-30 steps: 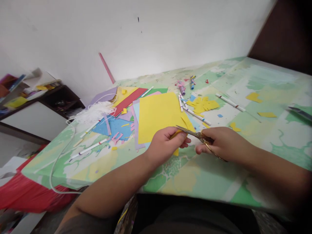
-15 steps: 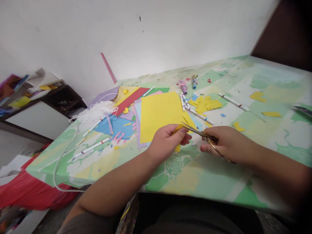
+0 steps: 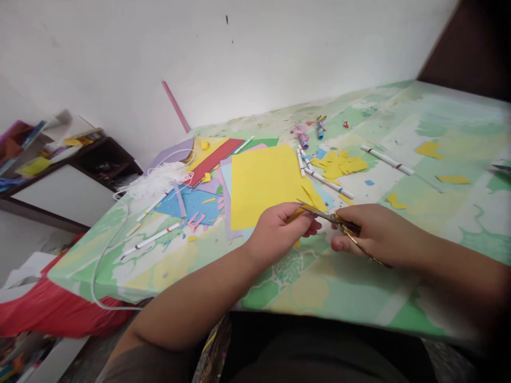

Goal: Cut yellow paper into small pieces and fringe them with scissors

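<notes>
Close to the middle of the near edge of the tabletop (image 3: 359, 298), the left hand (image 3: 285, 229) pinches a small yellow slip (image 3: 294, 215) between thumb and fingers, mostly hidden by them. The right hand (image 3: 371, 234) is wrapped round the handles of the scissors (image 3: 319, 212), whose blades lie nearly together and point left across the slip, by the left thumb tip. Whether they bite into it cannot be told

Cutting looks partway through: the slip is in hand between the blades and the fingers, while plenty of cut work already lies about. Fringed yellow scraps (image 3: 339, 165) sit beyond the hands, toward the far edge, and a few loose offcuts (image 3: 429, 150) lie out toward the right edge. Nearer the far edge are a purple roll (image 3: 303, 139) and a blue roll (image 3: 320, 127), both with bits of paper round them, which seem to be made up

Much paper remains: the yellow sheet (image 3: 265, 181), largely whole, lies just beyond the left hand, atop other sheets. Toward the left edge are a blue sheet (image 3: 171, 205) and a heap of white string (image 3: 163, 178), the string loosely tangled, one length trailing over the near edge by the left corner
</notes>
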A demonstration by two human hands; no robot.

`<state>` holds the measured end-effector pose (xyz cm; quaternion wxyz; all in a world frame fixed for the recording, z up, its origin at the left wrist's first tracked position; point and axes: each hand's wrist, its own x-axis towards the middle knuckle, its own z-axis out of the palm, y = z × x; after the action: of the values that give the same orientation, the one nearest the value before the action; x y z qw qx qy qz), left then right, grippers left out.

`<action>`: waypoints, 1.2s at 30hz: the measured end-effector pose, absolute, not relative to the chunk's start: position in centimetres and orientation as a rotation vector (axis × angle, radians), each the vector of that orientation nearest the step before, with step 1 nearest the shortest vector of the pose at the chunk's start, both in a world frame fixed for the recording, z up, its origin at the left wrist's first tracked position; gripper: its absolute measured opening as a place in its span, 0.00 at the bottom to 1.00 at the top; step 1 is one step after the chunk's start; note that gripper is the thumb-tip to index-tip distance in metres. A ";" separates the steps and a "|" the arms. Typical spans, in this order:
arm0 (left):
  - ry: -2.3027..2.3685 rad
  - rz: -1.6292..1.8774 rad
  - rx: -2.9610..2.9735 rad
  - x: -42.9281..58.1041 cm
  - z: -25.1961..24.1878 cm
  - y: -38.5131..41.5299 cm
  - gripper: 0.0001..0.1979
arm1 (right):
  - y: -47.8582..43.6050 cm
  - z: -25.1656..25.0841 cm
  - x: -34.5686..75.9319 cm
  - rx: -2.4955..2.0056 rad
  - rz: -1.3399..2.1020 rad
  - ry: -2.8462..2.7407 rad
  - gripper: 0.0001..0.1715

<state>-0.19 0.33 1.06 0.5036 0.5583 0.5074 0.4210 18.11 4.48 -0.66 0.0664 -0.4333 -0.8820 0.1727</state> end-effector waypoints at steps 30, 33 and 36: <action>1.168 1.075 1.281 -0.2 0.7 0.1 0.06 | 4.7 -0.4 18.2 -1.392 0.487 -2.579 0.30; 1.194 1.065 1.283 -0.2 0.7 0.2 0.05 | 4.7 -0.4 18.2 -1.386 0.491 -2.580 0.30; 1.208 1.066 1.297 -0.2 0.8 0.2 0.06 | 4.8 -0.5 18.3 -1.397 0.495 -2.585 0.28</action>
<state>-0.20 0.21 0.77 0.5112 0.5391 0.5019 0.4428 18.27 4.76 -0.51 0.0809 -0.4672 -0.8647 0.1657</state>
